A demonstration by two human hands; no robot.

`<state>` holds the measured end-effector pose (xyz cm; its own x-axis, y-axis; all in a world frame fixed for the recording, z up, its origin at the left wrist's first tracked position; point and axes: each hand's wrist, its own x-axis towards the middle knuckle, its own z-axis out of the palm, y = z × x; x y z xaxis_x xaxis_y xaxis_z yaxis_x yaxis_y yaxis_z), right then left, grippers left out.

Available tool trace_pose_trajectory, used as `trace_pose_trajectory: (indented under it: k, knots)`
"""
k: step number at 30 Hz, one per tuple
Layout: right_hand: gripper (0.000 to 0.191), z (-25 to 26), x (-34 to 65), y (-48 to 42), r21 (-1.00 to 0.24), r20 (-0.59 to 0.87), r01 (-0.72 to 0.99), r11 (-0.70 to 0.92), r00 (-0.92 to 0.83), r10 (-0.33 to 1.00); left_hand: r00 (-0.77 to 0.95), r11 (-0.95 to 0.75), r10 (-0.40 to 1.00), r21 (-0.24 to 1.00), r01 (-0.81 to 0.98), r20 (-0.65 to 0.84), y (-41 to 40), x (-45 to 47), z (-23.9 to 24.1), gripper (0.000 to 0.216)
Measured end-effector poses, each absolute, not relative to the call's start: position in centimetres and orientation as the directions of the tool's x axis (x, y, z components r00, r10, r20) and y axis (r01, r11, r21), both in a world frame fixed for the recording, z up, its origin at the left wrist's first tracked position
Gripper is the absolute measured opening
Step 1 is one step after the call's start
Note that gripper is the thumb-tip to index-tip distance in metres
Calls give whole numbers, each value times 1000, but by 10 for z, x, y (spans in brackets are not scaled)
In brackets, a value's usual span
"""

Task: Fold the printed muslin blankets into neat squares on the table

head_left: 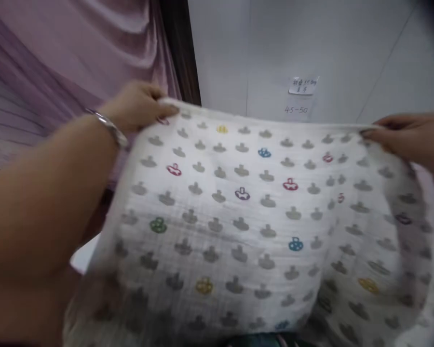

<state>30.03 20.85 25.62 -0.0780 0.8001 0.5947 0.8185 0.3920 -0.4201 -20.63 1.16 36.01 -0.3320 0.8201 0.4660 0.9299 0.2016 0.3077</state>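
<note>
A white gauze cloth hangs stretched between my two hands, printed with upside-down grey mushrooms and a few coloured ones. Its top edge runs nearly level between my grips. At the upper left corner my left hand pinches the hem, thumb along the edge; a silver bangle circles that wrist. My right hand pinches the same edge toward the right, partly cut off by the frame. Beyond that grip more of the cloth falls in loose folds. The lower part is dim and blurred.
A pink draped curtain hangs at the upper left beside a dark vertical post. Behind the cloth stands a pale wall with a handwritten paper label. A white surface shows at the lower left.
</note>
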Motion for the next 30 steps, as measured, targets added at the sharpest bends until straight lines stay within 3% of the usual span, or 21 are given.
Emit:
trace_pose_trajectory:
  k: [3, 6, 13, 18, 23, 27, 30]
  knots:
    - [39, 215, 245, 252, -465, 321, 827, 314, -173, 931, -370, 255, 865, 336, 906, 339, 79, -231, 281, 44]
    - [26, 154, 200, 300, -423, 127, 854, 303, -276, 953, -437, 356, 863, 309, 882, 252, 141, -259, 197, 27]
    - [22, 47, 159, 364, -390, -2, 888, 245, -267, 964, -523, 468, 845, 323, 823, 108, 215, -280, 73, 24]
    - [24, 33, 160, 364, -514, 53, 805, 296, -315, 948, -394, 328, 908, 345, 879, 141, 231, -263, 50, 27]
    - [25, 58, 156, 326, -655, 90, 658, 372, -421, 903, -65, -24, 972, 366, 930, 227, 240, -169, 55, 37]
    - [22, 77, 153, 292, -627, 160, 597, 500, -529, 833, 268, -379, 909, 366, 850, 320, 238, -66, 64, 49]
    - [18, 81, 156, 274, -581, 252, 564, 587, -561, 789, 330, -433, 889, 349, 831, 316, 234, -14, 69, 39]
